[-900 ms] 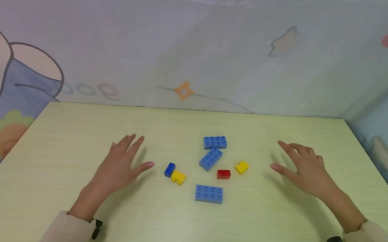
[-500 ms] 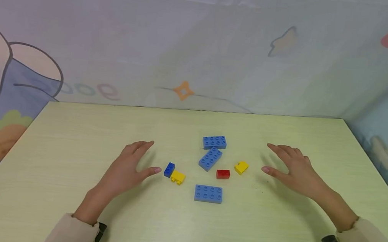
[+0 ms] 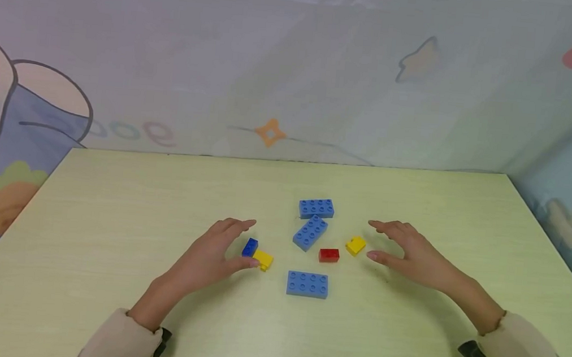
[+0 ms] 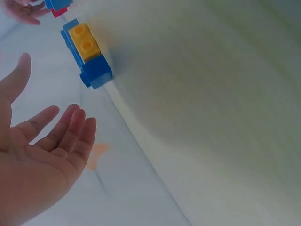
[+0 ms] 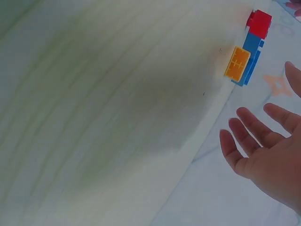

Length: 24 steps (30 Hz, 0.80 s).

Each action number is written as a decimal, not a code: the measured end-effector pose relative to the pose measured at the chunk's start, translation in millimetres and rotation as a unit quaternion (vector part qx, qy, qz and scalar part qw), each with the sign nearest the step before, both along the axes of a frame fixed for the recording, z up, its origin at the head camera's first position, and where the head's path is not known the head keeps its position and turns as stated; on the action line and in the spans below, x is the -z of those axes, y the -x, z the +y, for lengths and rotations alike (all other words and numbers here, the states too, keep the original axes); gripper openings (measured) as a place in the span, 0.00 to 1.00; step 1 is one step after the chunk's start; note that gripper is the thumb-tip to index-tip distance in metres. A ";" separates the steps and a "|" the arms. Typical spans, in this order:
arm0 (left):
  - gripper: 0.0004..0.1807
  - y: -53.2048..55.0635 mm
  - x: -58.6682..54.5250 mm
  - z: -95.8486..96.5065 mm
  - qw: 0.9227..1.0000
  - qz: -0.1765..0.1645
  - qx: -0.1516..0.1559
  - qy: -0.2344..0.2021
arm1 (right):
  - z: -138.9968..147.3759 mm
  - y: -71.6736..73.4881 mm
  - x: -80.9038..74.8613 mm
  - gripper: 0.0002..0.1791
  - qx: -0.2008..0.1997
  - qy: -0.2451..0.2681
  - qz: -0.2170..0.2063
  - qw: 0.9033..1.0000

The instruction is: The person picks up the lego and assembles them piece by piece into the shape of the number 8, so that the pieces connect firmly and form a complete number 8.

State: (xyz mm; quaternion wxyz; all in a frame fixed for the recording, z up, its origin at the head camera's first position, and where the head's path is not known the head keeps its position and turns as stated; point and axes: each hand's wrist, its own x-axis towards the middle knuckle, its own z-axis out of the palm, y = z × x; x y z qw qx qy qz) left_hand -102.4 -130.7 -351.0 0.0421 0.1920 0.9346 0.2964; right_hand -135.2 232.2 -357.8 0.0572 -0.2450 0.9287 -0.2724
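My left hand [image 3: 206, 259] hovers around the left side of a small dark blue brick [image 3: 250, 247] and a yellow brick [image 3: 263, 259], thumb and fingers spread apart. Its thumb tip overlaps the yellow brick in the head view; whether they touch I cannot tell. To the right, my right hand [image 3: 419, 260] is held beside another yellow brick [image 3: 355, 245], with nothing in its grasp. A red brick [image 3: 328, 255] lies between the two hands. In the left wrist view the fingers [image 4: 75, 134] are loosely extended, and the right wrist view shows the right fingers [image 5: 251, 132] likewise.
Two larger light blue bricks [image 3: 316, 208] lie close together toward the back, one angled. A third light blue brick [image 3: 307, 285] lies nearer the front. The pale tabletop [image 3: 162, 190] ends at a printed cloth backdrop [image 3: 198, 69].
Both hands have moved inward toward the bricks, the left one to the right and the right one to the left, each slightly nearer the front. The bricks stay where they were.
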 end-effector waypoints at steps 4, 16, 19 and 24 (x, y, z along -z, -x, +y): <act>0.36 -0.5 -0.5 9.3 1.000 -0.022 0.011 -0.008 | -7.9 0.7 -0.5 0.32 -0.015 0.017 -0.017 1.000; 0.32 -2.3 -1.1 36.1 0.993 -0.103 0.030 -0.039 | -26.1 0.9 0.4 0.28 -0.070 0.076 -0.059 0.993; 0.31 -2.6 -0.3 40.8 0.992 -0.108 0.051 -0.031 | -29.4 0.9 2.1 0.26 -0.077 0.078 -0.063 0.992; 0.30 -3.2 1.0 46.3 0.989 -0.113 0.089 -0.040 | -35.4 0.1 3.9 0.25 -0.082 0.080 -0.066 0.991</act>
